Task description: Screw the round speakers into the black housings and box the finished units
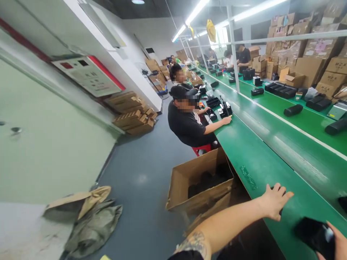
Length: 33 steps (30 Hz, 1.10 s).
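green desk [260,159] lies under the left hand [275,200], which rests flat with fingers spread. the right hand [336,242] grips a black box [314,234]. an open cardboard box [200,184] of dark parts sits beside.

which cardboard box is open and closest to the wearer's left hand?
The open cardboard box on the floor beside the green bench, just left of the left hand. It holds dark items; the other boxes are stacked far off.

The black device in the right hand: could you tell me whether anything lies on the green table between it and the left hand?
Nothing visible does. The left hand rests on the green table over a small dark item, and only bare table separates it from the black device held in the right hand.
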Each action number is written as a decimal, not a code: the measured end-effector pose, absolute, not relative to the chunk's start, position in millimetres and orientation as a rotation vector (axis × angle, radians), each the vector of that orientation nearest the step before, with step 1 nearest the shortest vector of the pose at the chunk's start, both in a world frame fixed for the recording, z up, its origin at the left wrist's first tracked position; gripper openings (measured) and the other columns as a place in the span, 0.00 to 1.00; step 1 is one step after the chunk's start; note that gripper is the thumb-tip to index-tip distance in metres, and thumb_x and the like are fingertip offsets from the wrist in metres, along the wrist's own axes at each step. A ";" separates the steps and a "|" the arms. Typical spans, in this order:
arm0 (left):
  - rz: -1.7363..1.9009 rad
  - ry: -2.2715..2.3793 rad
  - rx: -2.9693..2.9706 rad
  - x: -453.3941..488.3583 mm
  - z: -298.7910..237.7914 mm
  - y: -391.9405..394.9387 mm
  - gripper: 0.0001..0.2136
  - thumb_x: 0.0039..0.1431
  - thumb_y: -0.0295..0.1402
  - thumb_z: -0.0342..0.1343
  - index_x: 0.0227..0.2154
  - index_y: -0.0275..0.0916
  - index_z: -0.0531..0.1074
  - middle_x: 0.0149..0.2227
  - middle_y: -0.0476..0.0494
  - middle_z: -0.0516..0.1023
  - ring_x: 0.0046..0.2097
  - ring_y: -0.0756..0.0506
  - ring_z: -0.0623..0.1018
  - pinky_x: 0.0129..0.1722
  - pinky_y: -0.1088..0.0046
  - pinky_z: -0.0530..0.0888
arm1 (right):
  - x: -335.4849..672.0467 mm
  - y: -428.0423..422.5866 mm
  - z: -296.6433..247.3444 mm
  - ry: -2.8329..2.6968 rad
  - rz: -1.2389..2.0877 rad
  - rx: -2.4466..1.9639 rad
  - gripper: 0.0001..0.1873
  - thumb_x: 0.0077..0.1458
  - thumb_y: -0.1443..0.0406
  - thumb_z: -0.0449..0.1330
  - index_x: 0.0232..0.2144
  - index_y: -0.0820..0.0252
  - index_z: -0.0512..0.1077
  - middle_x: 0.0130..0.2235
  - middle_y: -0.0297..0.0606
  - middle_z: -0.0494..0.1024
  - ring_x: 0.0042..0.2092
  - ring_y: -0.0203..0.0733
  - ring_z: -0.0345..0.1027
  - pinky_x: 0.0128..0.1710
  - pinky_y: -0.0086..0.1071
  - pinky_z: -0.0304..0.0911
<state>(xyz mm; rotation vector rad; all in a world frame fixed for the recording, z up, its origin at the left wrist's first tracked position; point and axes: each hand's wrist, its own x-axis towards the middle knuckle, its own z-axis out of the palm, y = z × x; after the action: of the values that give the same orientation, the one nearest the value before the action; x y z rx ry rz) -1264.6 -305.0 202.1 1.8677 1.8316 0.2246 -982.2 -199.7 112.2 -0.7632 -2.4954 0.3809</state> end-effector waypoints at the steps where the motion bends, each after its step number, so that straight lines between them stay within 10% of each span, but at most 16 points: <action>1: 0.209 1.801 1.891 -1261.7 201.9 -301.0 0.47 0.47 0.37 0.70 0.69 0.46 0.54 0.63 0.31 0.68 0.63 0.28 0.66 0.57 0.35 0.71 | -987.6 -195.6 119.0 -2.487 0.360 -0.585 0.45 0.53 0.57 0.58 0.72 0.60 0.56 0.40 0.48 0.78 0.35 0.63 0.75 0.34 0.52 0.70; 5: 0.234 1.780 1.890 -1249.0 180.7 -285.8 0.48 0.47 0.33 0.72 0.70 0.41 0.55 0.66 0.30 0.65 0.66 0.26 0.64 0.59 0.39 0.71 | -1015.8 -183.1 124.2 -2.704 0.468 -0.545 0.52 0.47 0.64 0.61 0.72 0.70 0.49 0.55 0.59 0.74 0.54 0.66 0.71 0.53 0.57 0.68; 15: 0.285 1.775 1.980 -1234.9 155.0 -274.4 0.34 0.62 0.45 0.65 0.68 0.41 0.62 0.68 0.33 0.63 0.66 0.29 0.66 0.63 0.43 0.67 | -1046.6 -169.8 114.2 -2.813 0.619 -0.412 0.60 0.44 0.68 0.64 0.73 0.72 0.37 0.65 0.68 0.63 0.65 0.70 0.60 0.62 0.63 0.60; 23: 0.315 1.803 1.961 -1215.6 163.1 -279.1 0.39 0.59 0.42 0.63 0.69 0.34 0.57 0.70 0.28 0.63 0.66 0.29 0.61 0.58 0.47 0.68 | -1028.5 -177.6 114.9 -2.710 0.604 -0.364 0.47 0.60 0.56 0.59 0.71 0.70 0.44 0.65 0.67 0.59 0.66 0.73 0.56 0.61 0.68 0.60; 33: 0.711 2.091 1.529 -1268.0 159.4 -328.1 0.45 0.53 0.52 0.68 0.69 0.43 0.56 0.66 0.34 0.69 0.63 0.30 0.66 0.54 0.42 0.73 | -1022.0 -182.7 120.7 -2.490 0.742 -0.890 0.62 0.53 0.36 0.62 0.71 0.77 0.53 0.65 0.75 0.61 0.61 0.79 0.64 0.45 0.64 0.75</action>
<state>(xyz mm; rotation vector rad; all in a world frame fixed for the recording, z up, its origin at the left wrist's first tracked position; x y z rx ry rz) -1268.0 -328.1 159.4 1.5285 2.0906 0.7112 -1022.0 -182.7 120.7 -0.8905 -2.4896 0.7421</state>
